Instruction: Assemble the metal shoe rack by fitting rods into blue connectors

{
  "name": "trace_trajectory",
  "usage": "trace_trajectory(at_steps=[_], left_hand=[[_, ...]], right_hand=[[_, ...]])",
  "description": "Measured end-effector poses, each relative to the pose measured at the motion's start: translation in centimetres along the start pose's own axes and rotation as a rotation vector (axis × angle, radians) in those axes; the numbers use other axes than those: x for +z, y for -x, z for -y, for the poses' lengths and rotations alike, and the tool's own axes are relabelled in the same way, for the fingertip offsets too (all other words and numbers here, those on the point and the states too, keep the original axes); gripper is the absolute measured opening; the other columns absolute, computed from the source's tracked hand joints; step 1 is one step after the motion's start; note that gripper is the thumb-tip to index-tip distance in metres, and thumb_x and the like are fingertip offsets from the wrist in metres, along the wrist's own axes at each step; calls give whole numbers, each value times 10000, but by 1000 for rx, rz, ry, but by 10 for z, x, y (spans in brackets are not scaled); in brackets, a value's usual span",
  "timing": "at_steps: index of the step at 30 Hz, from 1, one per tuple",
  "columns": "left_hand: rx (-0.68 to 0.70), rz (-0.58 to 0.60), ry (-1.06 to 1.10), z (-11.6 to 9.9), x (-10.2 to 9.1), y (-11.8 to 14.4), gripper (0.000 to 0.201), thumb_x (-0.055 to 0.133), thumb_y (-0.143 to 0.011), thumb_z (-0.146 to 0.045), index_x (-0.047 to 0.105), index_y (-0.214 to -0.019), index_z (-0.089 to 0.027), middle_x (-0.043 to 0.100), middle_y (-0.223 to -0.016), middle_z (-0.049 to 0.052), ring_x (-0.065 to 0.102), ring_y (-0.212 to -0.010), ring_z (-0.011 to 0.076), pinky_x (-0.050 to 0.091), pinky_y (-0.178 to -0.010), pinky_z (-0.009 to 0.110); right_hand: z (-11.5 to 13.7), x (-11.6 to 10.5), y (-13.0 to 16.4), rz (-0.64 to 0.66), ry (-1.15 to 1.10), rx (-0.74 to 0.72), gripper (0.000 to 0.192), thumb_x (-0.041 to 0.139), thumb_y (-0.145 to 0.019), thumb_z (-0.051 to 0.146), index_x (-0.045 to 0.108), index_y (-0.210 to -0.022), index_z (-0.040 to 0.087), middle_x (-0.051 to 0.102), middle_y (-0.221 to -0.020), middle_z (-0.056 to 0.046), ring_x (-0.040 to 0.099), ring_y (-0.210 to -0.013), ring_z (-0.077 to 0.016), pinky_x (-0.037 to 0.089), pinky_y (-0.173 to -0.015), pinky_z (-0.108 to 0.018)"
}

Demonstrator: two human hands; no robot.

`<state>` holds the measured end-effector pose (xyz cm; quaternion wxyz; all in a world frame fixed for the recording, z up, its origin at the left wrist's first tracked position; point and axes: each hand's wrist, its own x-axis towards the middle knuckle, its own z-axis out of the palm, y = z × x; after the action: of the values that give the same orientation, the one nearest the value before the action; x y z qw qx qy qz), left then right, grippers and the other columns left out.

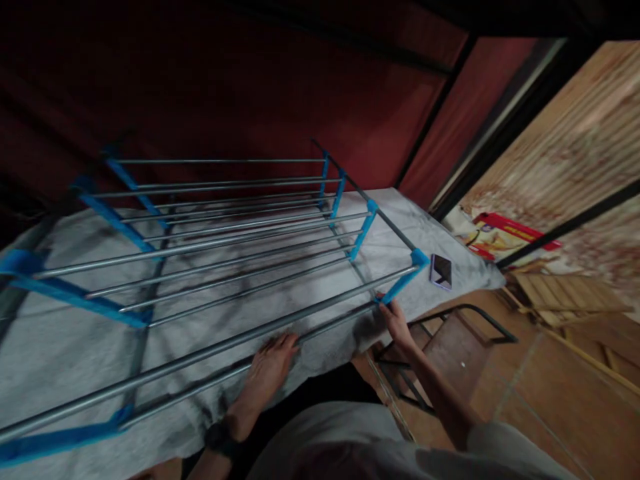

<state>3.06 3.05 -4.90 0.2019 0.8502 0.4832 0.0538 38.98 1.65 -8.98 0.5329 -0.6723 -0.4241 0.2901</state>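
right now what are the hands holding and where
Right hand grips the rack at its near blue corner connector; left hand rests on the nearest metal rod.

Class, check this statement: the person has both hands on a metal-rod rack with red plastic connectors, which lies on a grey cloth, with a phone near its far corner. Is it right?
Not quite. The head view shows the connectors are blue, not red. The rest holds: left hand and right hand are on the rack, which lies on the grey cloth, phone nearby.

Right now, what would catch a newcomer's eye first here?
A rack of silver metal rods with bright blue plastic connectors lies across a grey cloth-covered surface. The left hand rests on the nearest rods and the right hand grips the blue corner. A phone lies just beyond.
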Motion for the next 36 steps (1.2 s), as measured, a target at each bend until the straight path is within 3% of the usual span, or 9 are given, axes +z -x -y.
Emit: trace_trajectory(at_steps=[8, 16, 23, 36], left_hand=[[56, -43, 46, 8, 4, 2, 406, 354, -1018, -284, 657, -1283, -227, 743, -1219, 78, 706, -1063, 223, 549, -951, 369], [66, -31, 64, 15, 7, 2, 423, 364, -1019, -303, 667, -1302, -220, 743, -1224, 88, 708, -1079, 243, 556, -963, 395], [79, -60, 64, 25, 13, 3, 402, 391, -1012, -316, 686, -1277, -251, 748, -1219, 66, 716, -1055, 240, 572, -908, 367], [85, -38, 34, 21, 10, 3, 424, 364, -1021, -297, 685, -1291, -232, 746, -1223, 74, 715, -1050, 242, 569, -893, 363]], right_hand=[[10, -6, 3, 18, -25, 63, 560, 620, -805, 679, 732, -1120, 229, 717, -1134, -77, 593, -1142, -297, 403, -1109, -498], [10, -7, 0, 54, -113, 176, 618, 658, -782, 724, 742, -1160, 242, 728, -1207, -47, 599, -1219, -310, 359, -1167, -511], [12, -7, 5, 77, -115, 154, 612, 651, -807, 736, 753, -1158, 245, 710, -1286, -57, 576, -1284, -327, 337, -1186, -523], [-1, -9, 4, 88, -73, 189, 555, 623, -855, 670, 728, -1200, 249, 689, -1317, -45, 557, -1308, -307, 325, -1195, -502]])
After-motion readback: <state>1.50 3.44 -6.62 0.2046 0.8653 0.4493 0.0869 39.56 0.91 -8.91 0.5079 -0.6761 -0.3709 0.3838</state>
